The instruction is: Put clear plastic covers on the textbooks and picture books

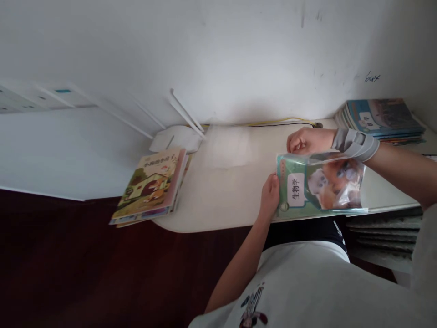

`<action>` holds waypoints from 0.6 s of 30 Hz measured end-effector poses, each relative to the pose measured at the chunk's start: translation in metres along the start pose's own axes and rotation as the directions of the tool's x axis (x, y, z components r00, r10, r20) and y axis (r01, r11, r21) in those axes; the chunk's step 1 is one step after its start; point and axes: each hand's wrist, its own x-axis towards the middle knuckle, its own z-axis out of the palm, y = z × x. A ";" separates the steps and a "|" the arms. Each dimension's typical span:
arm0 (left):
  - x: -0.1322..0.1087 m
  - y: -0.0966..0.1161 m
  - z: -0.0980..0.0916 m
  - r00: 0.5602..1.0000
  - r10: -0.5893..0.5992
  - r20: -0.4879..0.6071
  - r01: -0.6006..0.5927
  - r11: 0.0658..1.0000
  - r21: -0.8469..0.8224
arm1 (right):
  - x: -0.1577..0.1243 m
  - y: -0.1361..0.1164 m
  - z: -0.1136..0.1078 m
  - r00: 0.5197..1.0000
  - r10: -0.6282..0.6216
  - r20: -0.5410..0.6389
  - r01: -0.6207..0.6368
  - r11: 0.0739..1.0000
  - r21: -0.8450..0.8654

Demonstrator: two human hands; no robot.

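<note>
A green biology textbook (pixel 300 200) with animals on its front lies at the table's near edge, in a clear plastic cover (pixel 348 198) that catches the light. My left hand (pixel 270 195) grips the book's left edge, thumb on top. Just beyond the far edge of the book, my right hand (pixel 303 141) is closed with its fingers curled in. What those fingers hold, if anything, is hidden. A grey band (pixel 355 143) wraps my right wrist.
Picture books (pixel 150 187) overhang the white table's (pixel 218 196) left end. A textbook stack (pixel 385 118) stands at the back right. A transparent sheet (pixel 228 146) and white object (pixel 175 139) lie back left. Cables (pixel 273 122) run along the wall.
</note>
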 end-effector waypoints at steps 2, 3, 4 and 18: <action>-0.001 -0.001 0.000 1.000 0.008 0.013 -0.008 1.000 0.013 | 0.000 0.006 -0.002 0.999 0.034 -0.025 -0.034 0.999 0.008; -0.001 -0.002 0.000 1.000 0.008 0.019 -0.009 1.000 0.020 | 0.000 0.009 -0.002 0.998 0.058 -0.034 -0.057 0.998 0.018; -0.001 -0.004 -0.001 1.000 0.004 0.025 -0.004 1.000 0.026 | 0.000 0.013 -0.002 0.995 0.090 -0.044 -0.089 0.996 0.027; -0.033 0.009 0.026 0.775 0.513 0.369 -0.628 0.567 0.532 | -0.100 -0.039 0.101 0.756 0.040 -0.654 -0.356 0.863 -0.359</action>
